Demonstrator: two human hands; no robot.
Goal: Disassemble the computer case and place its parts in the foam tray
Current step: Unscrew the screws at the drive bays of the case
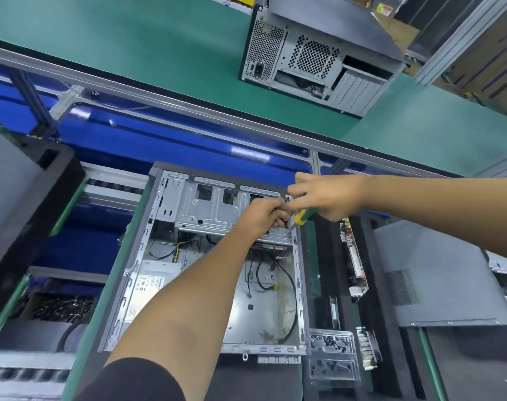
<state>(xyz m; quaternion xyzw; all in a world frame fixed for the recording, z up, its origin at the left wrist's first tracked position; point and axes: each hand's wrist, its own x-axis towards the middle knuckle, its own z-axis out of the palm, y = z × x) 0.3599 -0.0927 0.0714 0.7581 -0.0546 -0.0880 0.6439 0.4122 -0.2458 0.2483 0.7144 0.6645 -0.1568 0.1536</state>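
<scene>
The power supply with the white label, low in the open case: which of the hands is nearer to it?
Left. The left hand works at the drive cage, just above the power supply. The right hand, holding the green-and-yellow screwdriver, is farther off at the case's top right corner.

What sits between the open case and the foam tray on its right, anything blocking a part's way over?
Nothing visible blocks it. The foam tray lies directly beside the open case on its right. Only the case's right wall rises between them. The right hand, gripping a screwdriver, hovers above the far corner.
</scene>
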